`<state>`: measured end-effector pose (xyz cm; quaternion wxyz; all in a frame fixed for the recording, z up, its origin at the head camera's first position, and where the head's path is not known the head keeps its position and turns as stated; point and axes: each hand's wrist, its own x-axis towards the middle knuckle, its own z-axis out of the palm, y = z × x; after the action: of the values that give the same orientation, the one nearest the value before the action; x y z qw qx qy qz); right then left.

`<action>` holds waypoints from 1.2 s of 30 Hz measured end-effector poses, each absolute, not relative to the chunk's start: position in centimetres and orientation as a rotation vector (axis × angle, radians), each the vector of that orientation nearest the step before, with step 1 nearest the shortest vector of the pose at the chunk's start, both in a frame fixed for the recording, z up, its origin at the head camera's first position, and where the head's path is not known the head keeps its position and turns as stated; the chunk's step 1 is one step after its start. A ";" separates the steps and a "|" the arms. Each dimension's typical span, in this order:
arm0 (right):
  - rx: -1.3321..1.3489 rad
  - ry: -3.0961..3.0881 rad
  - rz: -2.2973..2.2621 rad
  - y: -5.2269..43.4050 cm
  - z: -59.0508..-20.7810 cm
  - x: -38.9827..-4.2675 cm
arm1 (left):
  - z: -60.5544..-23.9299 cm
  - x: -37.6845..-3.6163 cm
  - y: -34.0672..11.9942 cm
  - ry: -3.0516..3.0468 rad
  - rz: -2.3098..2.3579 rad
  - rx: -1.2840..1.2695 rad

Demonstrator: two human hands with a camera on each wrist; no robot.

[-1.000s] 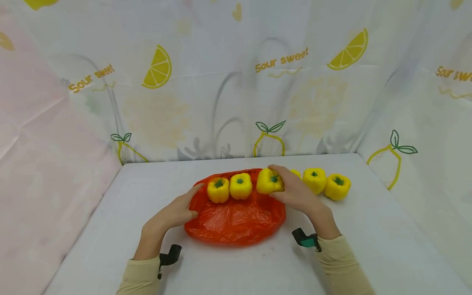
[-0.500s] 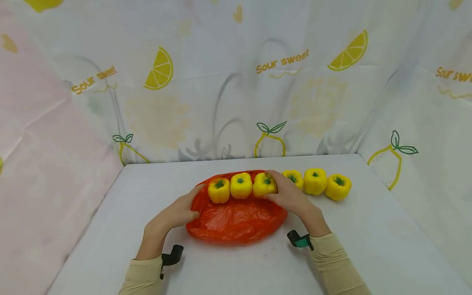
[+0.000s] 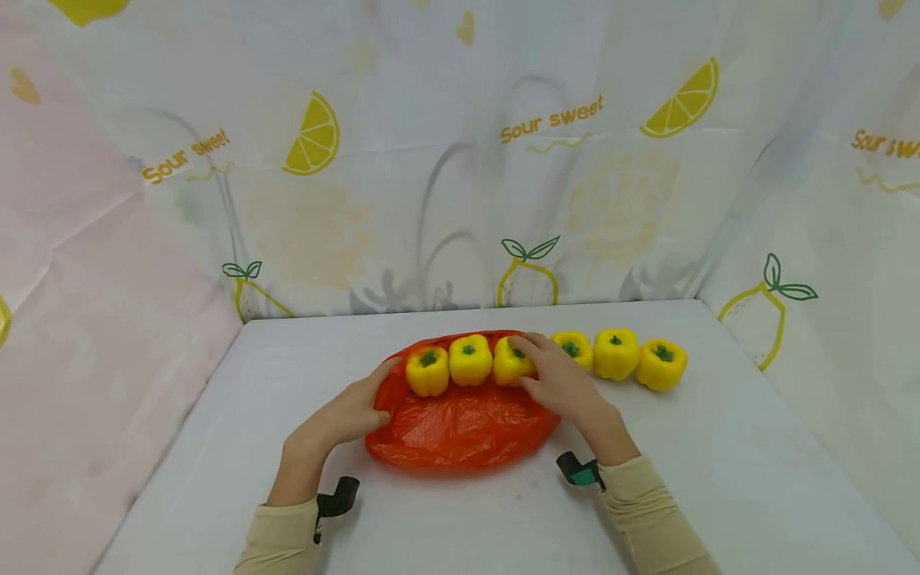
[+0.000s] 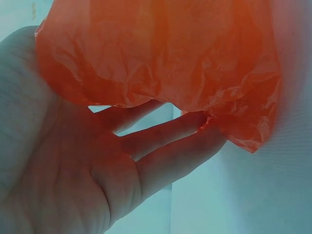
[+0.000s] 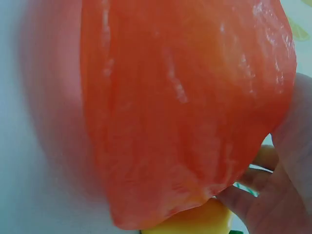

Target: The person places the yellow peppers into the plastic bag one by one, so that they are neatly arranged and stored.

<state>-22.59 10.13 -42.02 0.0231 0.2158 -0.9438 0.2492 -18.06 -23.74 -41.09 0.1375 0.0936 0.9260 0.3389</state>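
Your hands work at an orange plastic bag (image 3: 460, 423) lying on the white table (image 3: 719, 463).

Your left hand (image 3: 345, 415) rests at the bag's left edge, fingers fairly straight and lightly spread, touching the plastic; the left wrist view shows them under its crumpled rim. Along the bag's far edge sit a left pepper (image 3: 427, 371) and a second pepper (image 3: 470, 360), side by side. Your right hand (image 3: 557, 382) curls its fingers over the third pepper (image 3: 510, 363), gripping it on the bag's far right edge. Right of the bag, three more yellow peppers (image 3: 616, 353) stand in a row on the table. The backdrop (image 3: 460, 160) behind reads "Sour sweet" among lemon drawings.
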 end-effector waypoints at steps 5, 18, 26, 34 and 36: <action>0.677 -2.895 0.736 10.0 -41.9 -22.3 | -41.0 -18.1 -23.8 2.687 0.964 0.272; 0.690 -2.941 0.749 10.4 -41.1 -22.0 | -40.8 -17.8 -23.7 2.681 0.985 0.258; 0.651 -2.960 0.832 12.1 -40.3 -22.4 | -40.8 -17.8 -23.8 2.682 0.986 0.250; 0.576 -2.905 0.889 14.0 -40.0 -23.1 | -40.8 -17.8 -23.8 2.671 1.001 0.231; 0.561 -2.904 0.880 14.4 -40.0 -23.2 | -40.8 -17.7 -23.9 2.673 0.999 0.231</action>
<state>-23.21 14.41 -39.99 0.0276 0.1818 -0.9407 0.2852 -17.75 -23.91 -40.80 0.1389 0.0800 0.9247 0.3455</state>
